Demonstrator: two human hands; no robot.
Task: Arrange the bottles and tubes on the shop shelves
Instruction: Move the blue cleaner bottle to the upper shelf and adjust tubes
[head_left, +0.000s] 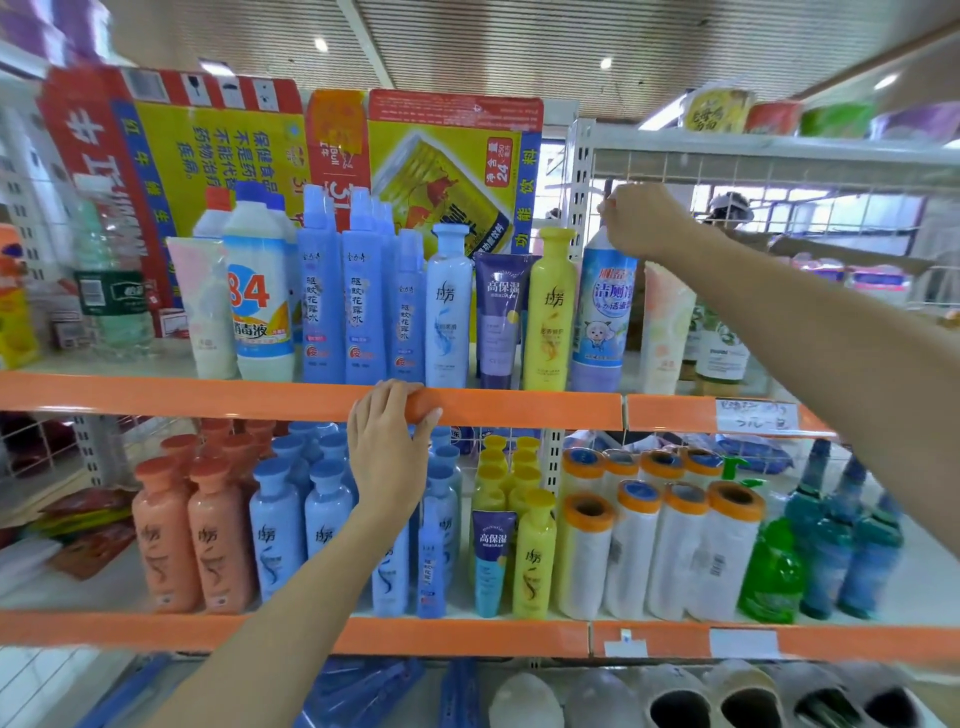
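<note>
On the upper shelf (545, 408) stands a row of bottles and tubes. My right hand (641, 221) grips the top of a blue-and-white toilet cleaner bottle (602, 312) that stands upright at the row's right end. Left of it are a yellow bottle (550, 312), a purple tube (501, 322), a pale blue bottle (449, 306) and several tall blue spray bottles (358, 306). My left hand (389, 447) rests on the orange front edge of this shelf, fingers curled over it. A white 84 disinfectant bottle (260, 296) stands further left.
The lower shelf (467, 636) holds orange bottles (192, 530), blue bottles (291, 525), yellow bottles (532, 551), white film rolls (675, 551) and green and teal bottles (826, 551). Cardboard boxes (249, 140) stand behind the top row. A wire mesh divider (779, 171) is at the right. Shoes (727, 701) lie below.
</note>
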